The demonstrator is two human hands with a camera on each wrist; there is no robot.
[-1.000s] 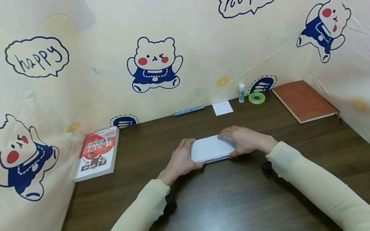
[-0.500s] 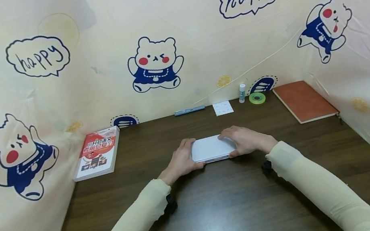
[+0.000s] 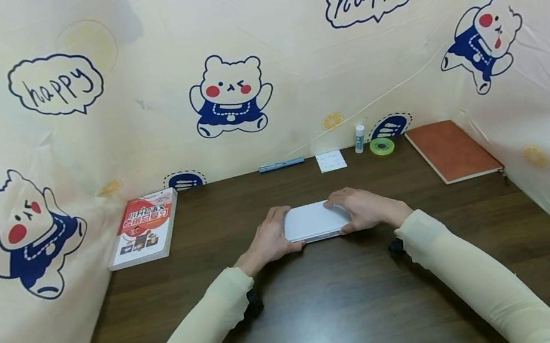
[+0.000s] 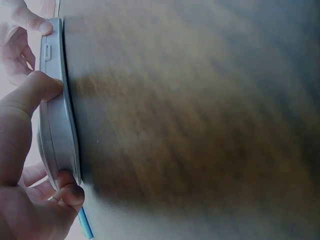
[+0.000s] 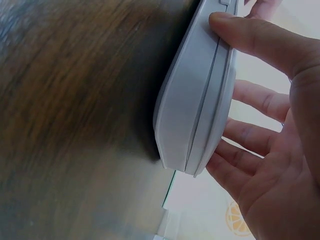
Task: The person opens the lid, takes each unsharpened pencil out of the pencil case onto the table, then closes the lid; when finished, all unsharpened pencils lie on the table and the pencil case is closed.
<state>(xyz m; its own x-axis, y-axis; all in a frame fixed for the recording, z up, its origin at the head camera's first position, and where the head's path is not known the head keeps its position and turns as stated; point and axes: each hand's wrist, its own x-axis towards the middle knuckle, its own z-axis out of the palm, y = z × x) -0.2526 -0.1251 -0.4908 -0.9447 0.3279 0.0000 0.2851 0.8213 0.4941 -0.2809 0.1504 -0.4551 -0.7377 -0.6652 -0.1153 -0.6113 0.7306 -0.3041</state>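
A flat white case (image 3: pixel 314 219) with rounded corners and a lid seam lies on the brown table, its long side facing me. My left hand (image 3: pixel 268 238) grips its left end, the thumb on the front side and the fingers round the left and back. At the opposite end my right hand (image 3: pixel 365 209) holds it the same way, thumb in front and fingers reaching over the top and back. The left wrist view shows a small clasp (image 4: pixel 47 52) on the case's front side (image 4: pixel 57 120). Up close in the right wrist view, the lid seam of the case (image 5: pixel 182 105) looks closed.
To the left lies a red and white book (image 3: pixel 145 226). Along the back edge are a blue pen (image 3: pixel 282 165), a white paper card (image 3: pixel 331 161), a glue stick (image 3: pixel 359 139) and a roll of green tape (image 3: pixel 382 145). A brown notebook (image 3: pixel 454 149) is at the back right.
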